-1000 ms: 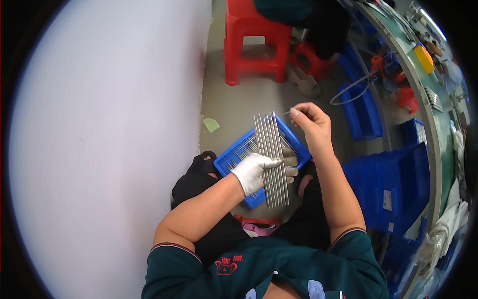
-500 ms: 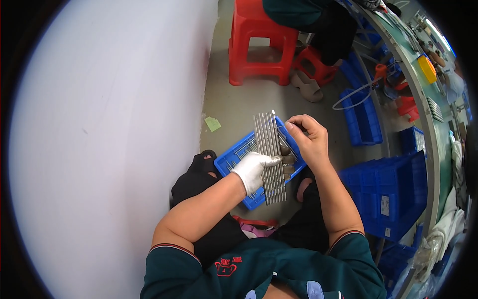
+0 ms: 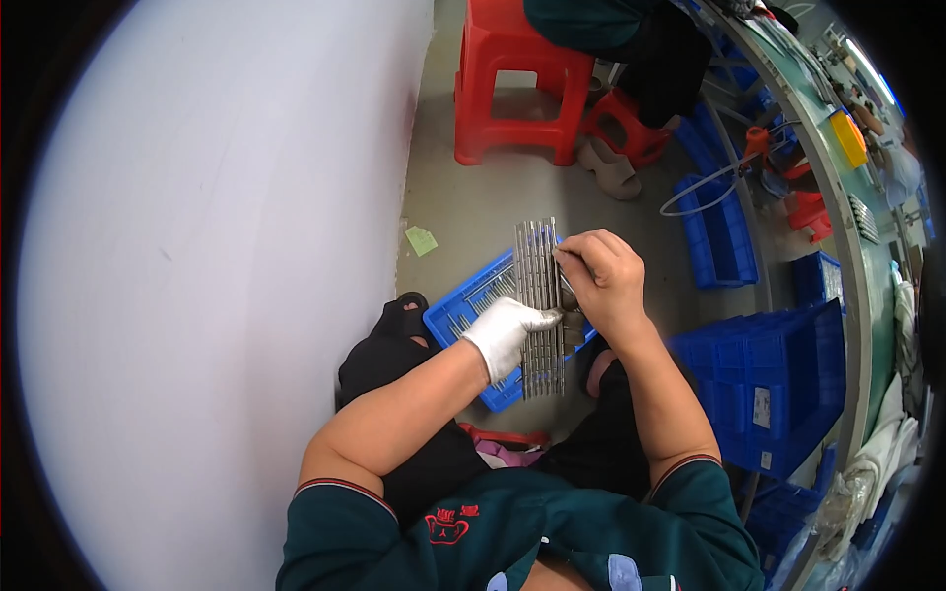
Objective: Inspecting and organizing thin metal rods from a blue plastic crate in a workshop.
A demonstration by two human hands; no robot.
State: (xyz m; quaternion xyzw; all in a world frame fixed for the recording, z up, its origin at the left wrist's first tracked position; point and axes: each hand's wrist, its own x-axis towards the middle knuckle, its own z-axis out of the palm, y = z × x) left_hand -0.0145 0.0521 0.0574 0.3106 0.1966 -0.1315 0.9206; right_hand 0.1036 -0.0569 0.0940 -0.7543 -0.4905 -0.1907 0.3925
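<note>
Along the left runs a smooth white wall (image 3: pixel 217 246), and from where I stand the grey floor (image 3: pixel 483 202) shows beside it, a scrap of pale green paper (image 3: pixel 422 241) lying near its foot. Below the working hands sits a shallow blue plastic tray (image 3: pixel 506 397) with more thin metal rods in it. Over the tray, the white-gloved left hand (image 3: pixel 501 338) grips a flat row of slim silver metal rods (image 3: pixel 537 276) around its middle, thumb across the front. At the row's upper right edge, the bare right hand (image 3: pixel 611 281) has thumb and fingertips pinched together, touching the rods; I can't tell what lies between them. Beyond stands a red plastic stool (image 3: pixel 493 30), and on the right, stacked blue plastic crates (image 3: pixel 729 364) sit below a long green-topped bench (image 3: pixel 880 315).
</note>
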